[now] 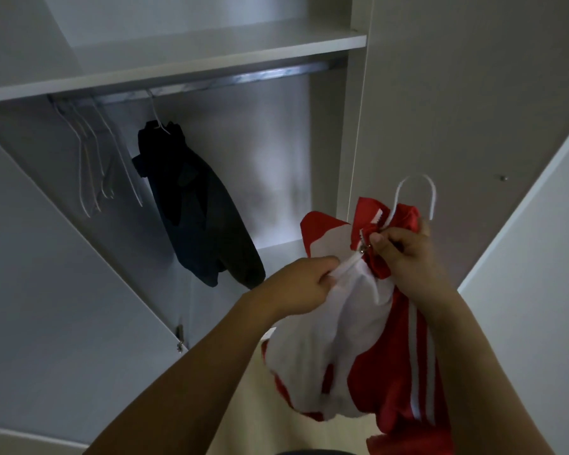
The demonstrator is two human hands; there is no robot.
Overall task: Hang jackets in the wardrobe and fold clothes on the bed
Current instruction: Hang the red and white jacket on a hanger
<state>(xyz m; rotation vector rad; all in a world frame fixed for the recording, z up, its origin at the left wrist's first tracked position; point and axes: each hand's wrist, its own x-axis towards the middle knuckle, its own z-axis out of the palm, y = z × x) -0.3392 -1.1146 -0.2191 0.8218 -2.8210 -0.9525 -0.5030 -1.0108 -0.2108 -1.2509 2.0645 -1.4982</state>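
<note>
Two hands work at a red and white jacket [358, 339] held up in front of the open wardrobe [276, 152]. The left hand [301, 284] has its fingers curled round a bunch of the white cloth just below the collar. The right hand [404, 251] pinches the red collar, where a small metal zip pull shows just beside its thumb. The jacket is on a white hanger [416, 195], whose hook rises above the collar and arches over the right hand; the shoulders of the hanger are hidden in the cloth. The jacket's body hangs down between the two forearms, with white stripes running along its red right side. It is outside the wardrobe, in front of the lower right part of the opening.

Inside the wardrobe, a metal rail [211, 82] runs under a white shelf [178, 65]. One dark jacket [194, 205] hangs from the rail on a white hanger, near the middle of the compartment, its sleeve reaching down toward the left hand. To the left of it, several bare hangers [96, 159] hang close together on the same rail; how many there are cannot be told. The right half of the rail carries nothing. The wardrobe doors stand open on either side, the left door [46, 274] wide across the lower left of the view, the right door [523, 241] at the right edge.
</note>
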